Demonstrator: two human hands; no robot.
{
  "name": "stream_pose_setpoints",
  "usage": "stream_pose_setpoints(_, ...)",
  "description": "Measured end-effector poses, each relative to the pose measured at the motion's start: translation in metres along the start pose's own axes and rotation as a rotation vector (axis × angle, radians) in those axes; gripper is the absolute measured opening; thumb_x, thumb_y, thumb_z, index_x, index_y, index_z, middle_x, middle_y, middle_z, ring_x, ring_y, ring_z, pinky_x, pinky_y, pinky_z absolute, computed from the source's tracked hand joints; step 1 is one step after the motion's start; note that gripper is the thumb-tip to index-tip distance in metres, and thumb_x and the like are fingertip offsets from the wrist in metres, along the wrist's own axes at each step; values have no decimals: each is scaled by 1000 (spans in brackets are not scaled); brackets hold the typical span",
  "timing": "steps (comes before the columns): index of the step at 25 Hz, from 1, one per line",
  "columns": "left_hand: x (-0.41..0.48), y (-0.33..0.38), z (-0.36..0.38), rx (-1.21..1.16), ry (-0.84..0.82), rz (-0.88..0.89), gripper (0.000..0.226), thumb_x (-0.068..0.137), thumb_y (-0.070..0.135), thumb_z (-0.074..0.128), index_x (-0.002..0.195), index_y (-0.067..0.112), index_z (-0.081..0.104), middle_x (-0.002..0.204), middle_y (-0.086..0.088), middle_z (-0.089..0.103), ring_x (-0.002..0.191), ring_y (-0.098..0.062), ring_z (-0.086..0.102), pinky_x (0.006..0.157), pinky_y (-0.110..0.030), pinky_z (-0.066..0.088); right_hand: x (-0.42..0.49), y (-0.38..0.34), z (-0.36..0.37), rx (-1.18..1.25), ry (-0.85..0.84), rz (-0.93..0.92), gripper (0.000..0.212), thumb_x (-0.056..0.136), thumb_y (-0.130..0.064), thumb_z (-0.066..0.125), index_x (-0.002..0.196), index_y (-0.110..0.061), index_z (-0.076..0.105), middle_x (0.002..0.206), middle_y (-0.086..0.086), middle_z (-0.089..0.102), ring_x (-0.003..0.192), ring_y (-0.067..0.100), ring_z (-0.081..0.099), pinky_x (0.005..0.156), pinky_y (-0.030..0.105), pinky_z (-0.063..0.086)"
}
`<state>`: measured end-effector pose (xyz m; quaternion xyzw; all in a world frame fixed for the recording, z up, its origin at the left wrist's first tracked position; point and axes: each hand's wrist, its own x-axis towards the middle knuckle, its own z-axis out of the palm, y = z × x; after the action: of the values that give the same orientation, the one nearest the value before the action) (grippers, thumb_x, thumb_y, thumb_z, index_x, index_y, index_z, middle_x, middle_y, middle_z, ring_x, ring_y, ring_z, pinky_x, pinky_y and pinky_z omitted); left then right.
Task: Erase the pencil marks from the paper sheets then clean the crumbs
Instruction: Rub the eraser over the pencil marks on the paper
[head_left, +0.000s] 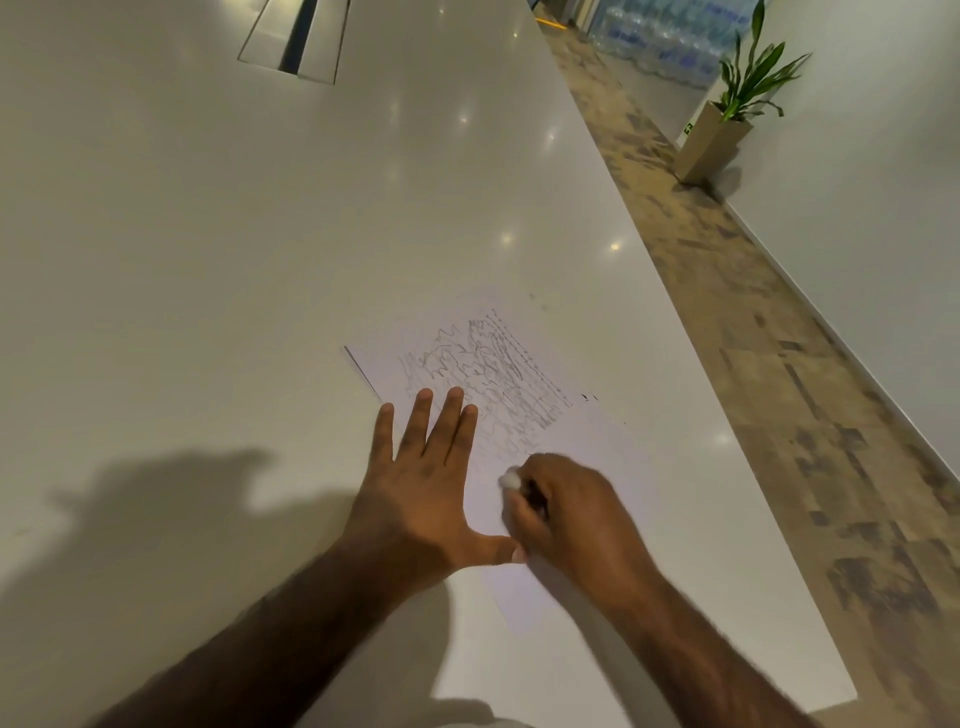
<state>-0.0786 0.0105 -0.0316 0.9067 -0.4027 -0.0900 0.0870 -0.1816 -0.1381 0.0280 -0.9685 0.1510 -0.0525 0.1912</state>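
Paper sheet (519, 395), pencil-scribbled, on white worktop (208, 260); left hand (421, 483) flat, fingers spread, pressing sheet; right hand (571, 514) gripping white eraser (510, 479).

Left hand (423, 488) flattens paper (587, 441); right hand (576, 525) grips eraser (509, 478).

Dim warm light, ceiling glare spots, wide-angle edge distortion.

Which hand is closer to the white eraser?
Right. The right hand holds the eraser at its fingertips; the left hand lies flat on the paper just left of it, fingers spread, not touching it.
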Motion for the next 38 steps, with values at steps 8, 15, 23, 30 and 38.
stream_pose_setpoints(8, 2, 1, 0, 9, -34, -9, 142, 51, 111, -5, 152, 18, -39, 157, -3, -52, 142, -26, -51, 115, -60, -31, 4, 3, 1, 1, -14, -17, 36, 99, -32, 55, 65, -26, 45, 64, -10, 51, 61, 8, 52, 56, 27, 40)
stream_pose_setpoints(15, 4, 2, -1, 23, -84, -23, 137, 51, 106, -5, 148, 18, -46, 151, -5, -58, 137, -29, -56, 115, -62, -29, -11, -9, 23, -2, 8, -93, 31, 99, -35, 54, 70, -30, 45, 66, -11, 51, 62, 8, 50, 55, 17, 38)
stream_pose_setpoints(23, 2, 3, -6, 27, -116, -16, 136, 56, 105, 3, 148, 17, -45, 150, -5, -58, 136, -29, -57, 114, -62, -30, -1, -18, 20, -5, 41, -2, 34, 97, -32, 59, 67, -27, 44, 63, -11, 50, 58, 6, 47, 55, 15, 34)
stream_pose_setpoints(30, 3, 5, -10, 7, -165, -16, 144, 43, 110, -4, 142, 17, -51, 147, -5, -62, 135, -29, -58, 113, -63, -31, 40, 20, -9, -37, 150, 240, 33, 99, -26, 58, 69, -12, 52, 68, 1, 57, 64, 20, 54, 62, 42, 46)
stream_pose_setpoints(38, 4, 5, -13, 6, -199, -12, 144, 39, 110, -9, 141, 18, -52, 146, -4, -62, 132, -29, -61, 110, -63, -34, 43, 39, -8, -42, 227, 291, 38, 98, -28, 57, 64, -14, 48, 63, 0, 56, 59, 20, 54, 54, 41, 43)
